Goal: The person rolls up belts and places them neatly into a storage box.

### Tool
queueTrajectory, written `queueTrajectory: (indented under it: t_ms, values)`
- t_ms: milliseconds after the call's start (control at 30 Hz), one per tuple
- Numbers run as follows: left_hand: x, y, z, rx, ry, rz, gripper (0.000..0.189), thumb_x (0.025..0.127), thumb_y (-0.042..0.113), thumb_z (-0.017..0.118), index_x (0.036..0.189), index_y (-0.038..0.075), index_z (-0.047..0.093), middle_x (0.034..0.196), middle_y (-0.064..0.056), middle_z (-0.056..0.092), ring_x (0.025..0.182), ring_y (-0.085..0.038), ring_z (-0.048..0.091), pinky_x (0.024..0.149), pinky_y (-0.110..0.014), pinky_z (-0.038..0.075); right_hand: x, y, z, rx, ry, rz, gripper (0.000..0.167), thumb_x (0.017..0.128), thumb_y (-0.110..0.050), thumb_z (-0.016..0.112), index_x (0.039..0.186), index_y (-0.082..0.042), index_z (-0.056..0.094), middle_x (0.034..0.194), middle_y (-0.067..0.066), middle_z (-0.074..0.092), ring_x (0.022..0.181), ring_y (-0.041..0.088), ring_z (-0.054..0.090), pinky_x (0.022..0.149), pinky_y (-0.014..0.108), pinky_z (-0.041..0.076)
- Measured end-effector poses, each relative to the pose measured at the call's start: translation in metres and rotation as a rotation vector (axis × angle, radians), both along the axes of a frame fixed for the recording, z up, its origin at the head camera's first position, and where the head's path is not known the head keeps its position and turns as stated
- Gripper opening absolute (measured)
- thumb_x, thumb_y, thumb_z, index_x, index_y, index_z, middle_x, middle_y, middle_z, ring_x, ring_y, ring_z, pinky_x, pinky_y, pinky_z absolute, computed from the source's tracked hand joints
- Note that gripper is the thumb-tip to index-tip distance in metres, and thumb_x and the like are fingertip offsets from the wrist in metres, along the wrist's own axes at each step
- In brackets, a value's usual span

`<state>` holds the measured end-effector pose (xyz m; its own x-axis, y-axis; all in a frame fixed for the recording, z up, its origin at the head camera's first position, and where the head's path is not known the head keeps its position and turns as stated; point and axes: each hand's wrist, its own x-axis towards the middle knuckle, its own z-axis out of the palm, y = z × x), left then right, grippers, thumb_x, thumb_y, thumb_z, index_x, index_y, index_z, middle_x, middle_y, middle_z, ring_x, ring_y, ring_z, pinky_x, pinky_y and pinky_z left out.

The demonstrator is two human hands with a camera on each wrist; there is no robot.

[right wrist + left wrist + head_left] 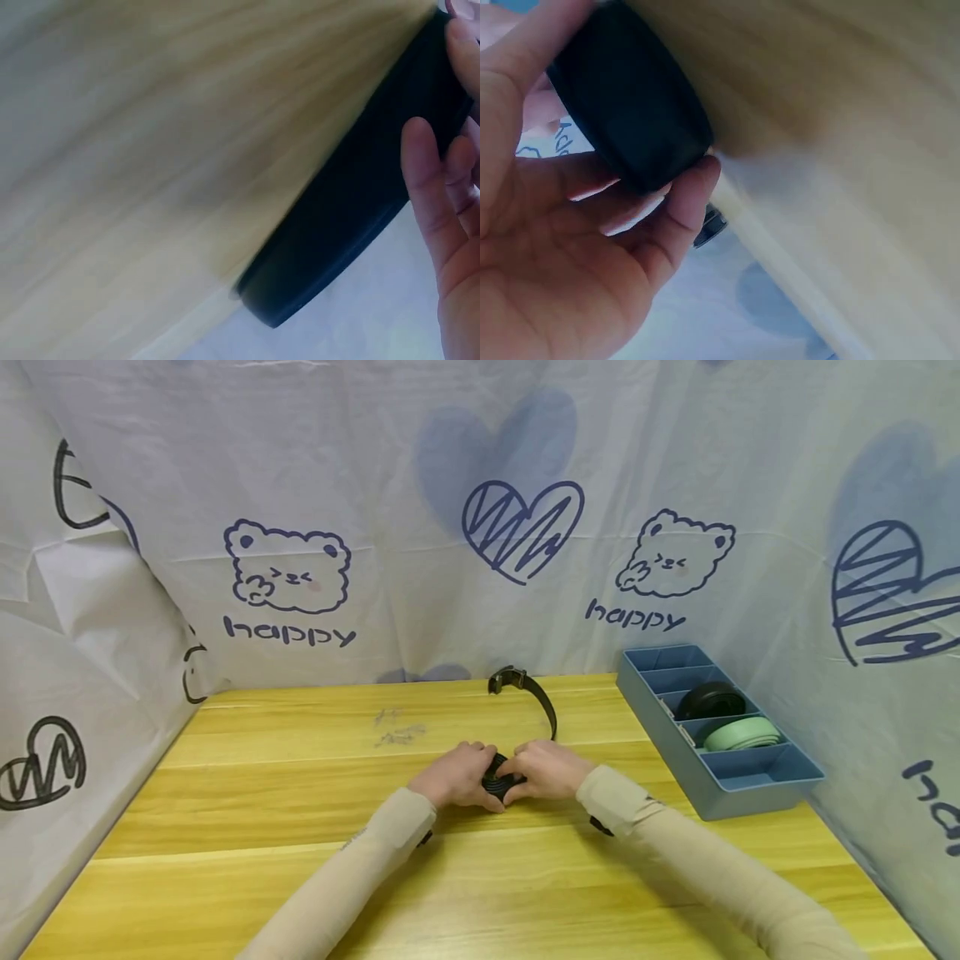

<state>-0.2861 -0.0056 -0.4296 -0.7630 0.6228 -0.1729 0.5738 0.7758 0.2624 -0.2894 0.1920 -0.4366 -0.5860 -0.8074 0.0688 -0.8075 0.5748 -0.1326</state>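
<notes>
A black belt (pixel 543 700) lies partly coiled on the wooden table, its buckle end (pixel 507 677) curving away toward the back edge. My left hand (pixel 456 777) grips the rolled part from the left. In the left wrist view its thumb and fingers curl round the dark coil (pixel 634 97). From the right, my right hand (pixel 551 770) holds the same roll, thumb and fingers bent around it. The right wrist view has the loose strap (pixel 337 202) running on edge out past the fingers. The hands hide part of the coil.
At the right stands a blue divided box (pixel 678 768). A rolled black belt (pixel 711 700) and a rolled mint-green belt (pixel 742 734) sit in separate compartments. A printed white cloth (pixel 405 527) hangs behind the table (pixel 300 793) and along both sides.
</notes>
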Motion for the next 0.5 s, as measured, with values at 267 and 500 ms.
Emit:
queueTrajectory:
  t_ms: [267,500]
  values:
    - [-0.0042,-0.0039,-0.0006,0.061,-0.047,-0.047,0.071,0.08,0.037,0.082,0.138,0.013,0.049,0.135,-0.007,0.055,0.11,-0.023,0.052,0.093,-0.038,0.046,-0.0014,0.0085,-0.0006,0.037,0.021,-0.029,0.044,0.084,-0.044,0.074,0.123,-0.023,0.069,0.098,-0.003,0.066,0.072,0.009,0.043,0.061,0.023,0.04]
    - [0.0001,0.0011,0.0022,0.007,-0.034,0.046,0.079,0.078,0.05,0.08,0.136,0.006,0.05,0.124,-0.012,0.057,0.107,-0.023,0.056,0.092,-0.039,0.049,0.0018,0.0032,0.0001,0.035,0.061,-0.061,0.042,0.081,-0.047,0.075,0.114,-0.021,0.074,0.084,-0.003,0.06,0.065,0.006,0.043,0.057,0.02,0.039]
